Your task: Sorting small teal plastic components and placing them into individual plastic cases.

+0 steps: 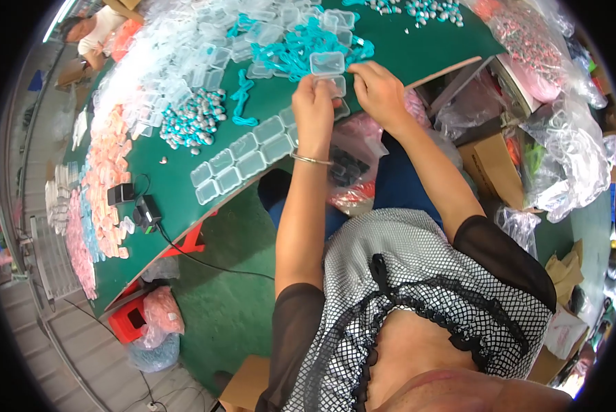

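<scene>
Your L hand (313, 106): pinching clear plastic box (327, 64), prob. to steady it; R hand (380, 95): fingertips near-closed, contents unclear; teal cords (286, 52) adj.

Black adapter (146, 214), cardboard box (498, 168)

A broad green tabletop (431, 48) is stretching across the upper part of the view, its pale wooden edge (445, 72) slanting toward the right. Below it, a green floor (215, 309) is spreading out, partly lying in shadow. A red plastic stool or crate (121, 324) is standing by the table's left end. Pale seamed panels (61, 357), either wall or floor, are filling the lower left. A cardboard box (493, 165) is sitting at the right, and a white light strip (59, 19) is glowing at the upper left
</scene>
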{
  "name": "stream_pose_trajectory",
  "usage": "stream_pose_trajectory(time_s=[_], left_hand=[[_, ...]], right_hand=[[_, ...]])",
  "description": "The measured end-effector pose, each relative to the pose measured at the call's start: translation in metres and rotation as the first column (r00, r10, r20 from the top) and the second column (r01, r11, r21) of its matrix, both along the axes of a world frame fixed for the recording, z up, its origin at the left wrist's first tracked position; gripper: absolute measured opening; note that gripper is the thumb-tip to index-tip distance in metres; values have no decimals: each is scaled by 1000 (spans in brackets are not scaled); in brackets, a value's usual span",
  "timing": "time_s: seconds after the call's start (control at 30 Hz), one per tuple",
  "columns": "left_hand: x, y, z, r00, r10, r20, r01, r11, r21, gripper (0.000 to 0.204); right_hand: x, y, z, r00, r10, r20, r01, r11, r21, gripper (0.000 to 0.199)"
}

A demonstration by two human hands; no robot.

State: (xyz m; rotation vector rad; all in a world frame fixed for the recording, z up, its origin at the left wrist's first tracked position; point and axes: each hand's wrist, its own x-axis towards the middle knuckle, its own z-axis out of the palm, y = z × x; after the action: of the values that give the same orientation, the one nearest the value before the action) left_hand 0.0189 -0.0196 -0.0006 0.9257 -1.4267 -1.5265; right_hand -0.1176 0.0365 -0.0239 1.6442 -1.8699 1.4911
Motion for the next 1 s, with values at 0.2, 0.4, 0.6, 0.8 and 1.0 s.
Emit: stream_pose_trajectory(time_s=[0.2,0.4,0.6,0.8,1.0], left_hand=[[27,12,16,999,28,40,-27,999,-28,19],[17,38,24,998,-50,42,54,995,-83,21],[13,55,22,988,-142,60,138,989,58,23],[37,56,24,984,-18,177,83,927,-365,21],[71,62,11,934,85,346,128,826,-549,16]], right_hand=[[-23,39,-10,977,168,128,-156,983,-99,16],[3,46,28,483,511,711,-631,766,-121,35],[-9,53,24,490,312,814,-617,784,72,29],[-41,37,30,927,306,215,-372,808,457,27],[-43,21,26,948,254,-194,-139,875,465,23]])
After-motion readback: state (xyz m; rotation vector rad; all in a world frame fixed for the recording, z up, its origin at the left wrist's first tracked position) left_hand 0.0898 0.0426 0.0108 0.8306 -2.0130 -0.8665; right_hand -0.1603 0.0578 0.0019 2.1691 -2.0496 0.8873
